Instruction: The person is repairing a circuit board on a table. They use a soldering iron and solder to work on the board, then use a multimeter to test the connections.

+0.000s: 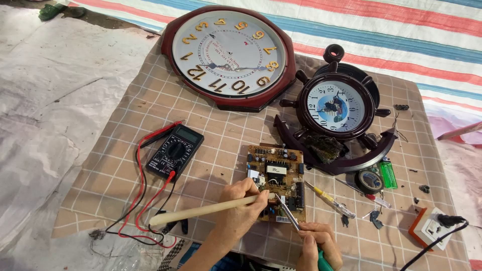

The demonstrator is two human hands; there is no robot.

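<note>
Plainly, the risk sits at the fingertips: the left hand (241,206) pinches a long pale wooden-handled tool (201,211) whose tip meets the circuit board (276,183) just beyond the thumb and forefinger, while the right hand (316,243) is curled tight round a green-handled metal pick (288,213) that slants up to the same spot. With both tips crowding one small point, a slip of either could, in all likelihood, bridge neighbouring joints or lift a part off the board. The board lies loose on the checked cloth (125,170), so pressure from the fingers might slide it.

The board is tan and rectangular, crowded with dark components and a large black block near its middle; its near edge lies right under the left fingertips. Beyond the left knuckles rests a black multimeter (174,152) with red and black leads. Just past the right fingers lies a yellow-handled screwdriver (329,199).
</note>
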